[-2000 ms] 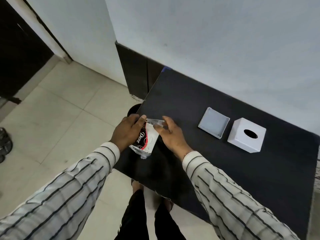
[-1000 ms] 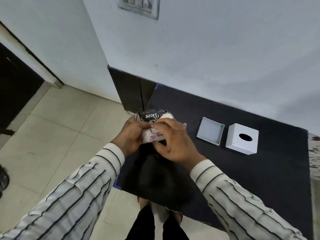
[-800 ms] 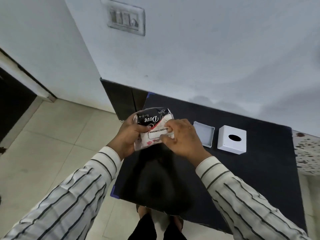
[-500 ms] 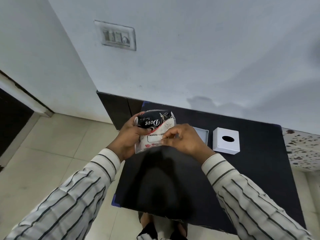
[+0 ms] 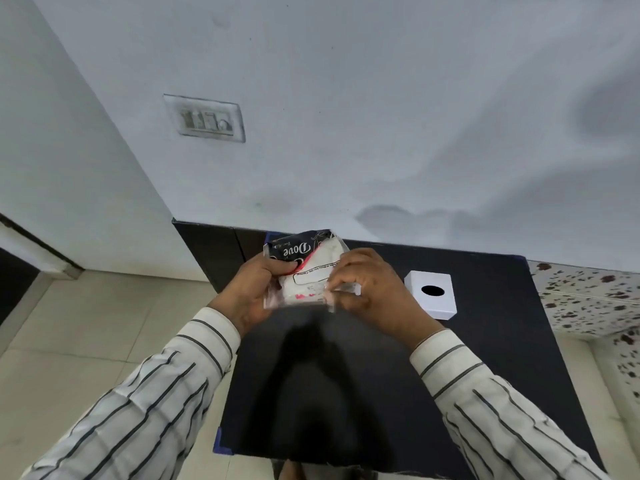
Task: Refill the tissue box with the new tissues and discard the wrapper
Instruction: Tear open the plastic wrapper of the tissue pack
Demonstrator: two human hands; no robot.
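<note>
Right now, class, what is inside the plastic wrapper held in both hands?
A white tissue stack shows through the wrapper. The left hand and right hand cover its sides.

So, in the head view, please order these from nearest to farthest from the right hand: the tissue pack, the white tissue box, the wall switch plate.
1. Tissue pack: in the grip of the right hand, and of the left hand too.
2. White tissue box: on the black table, just right of that hand.
3. Wall switch plate: high on the wall, up and to the left.
</note>
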